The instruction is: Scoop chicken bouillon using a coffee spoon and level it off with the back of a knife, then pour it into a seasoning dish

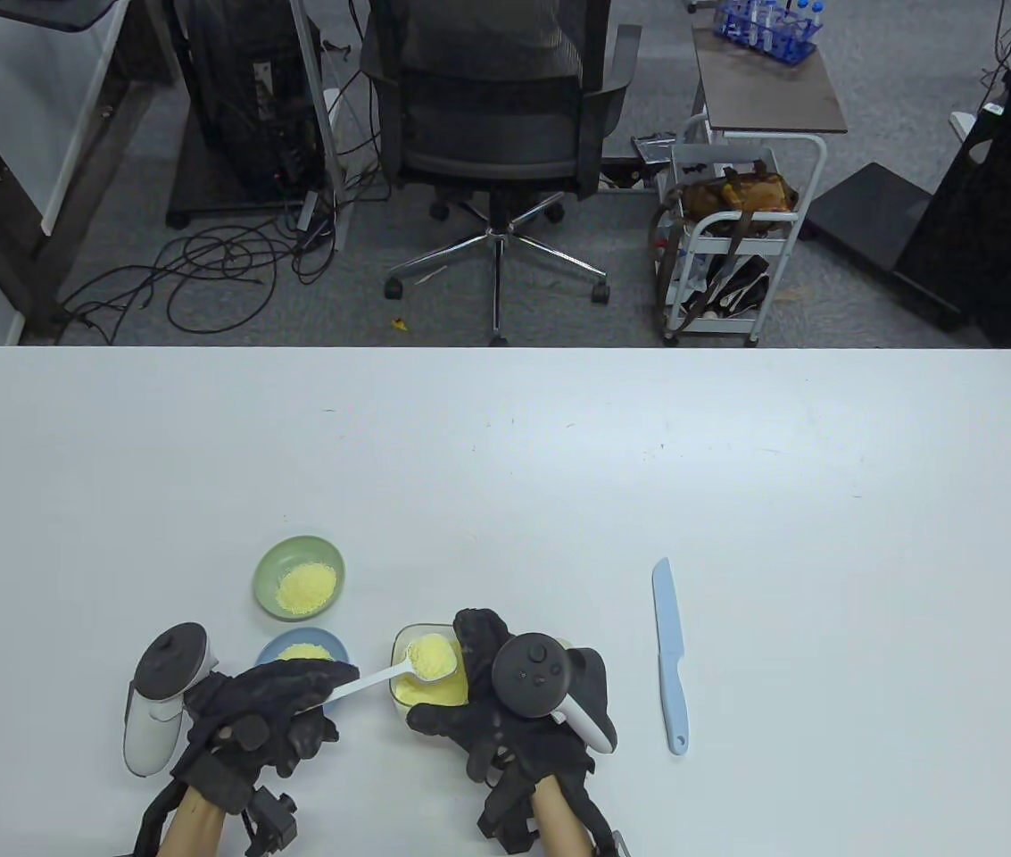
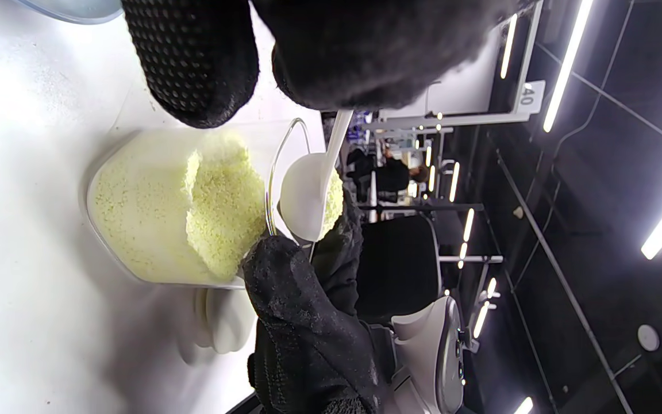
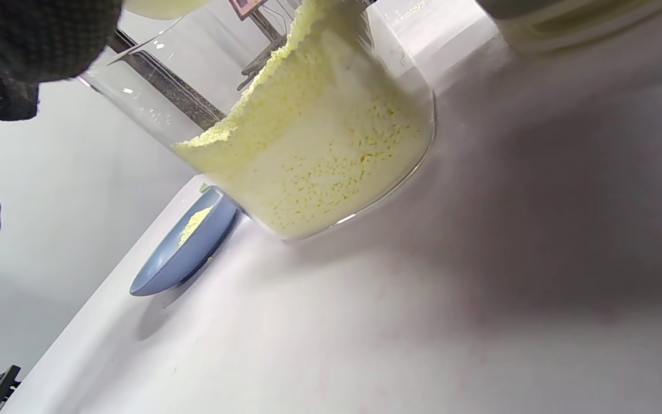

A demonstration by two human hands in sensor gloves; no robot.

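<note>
Closest to the person, both black knit gloves sit at the bench's (image 1: 559,464) near edge. The left hand (image 1: 264,714) has its grip pinched on the thin white handle of the coffee spoon (image 1: 420,665), whose round bowl is heaped with grainy yellow chicken bouillon (image 1: 434,656) and hangs right over the mouth of the clear jar (image 1: 416,692). The right hand (image 1: 505,705) has its grip wrapped around that jar, thumb at the near side.

The left wrist view shows the smooth white underside of the spoon bowl (image 2: 302,198), which you can't get from above. The right wrist view shows the jar (image 3: 314,149) side-on, granules banked up one wall.

Just left of the jar is a shallow blue dish (image 1: 291,652) with some powder, and behind it a green dish (image 1: 300,578) with more. Well off to the right lies a pale blue plastic knife (image 1: 670,656), flat and untouched.
</note>
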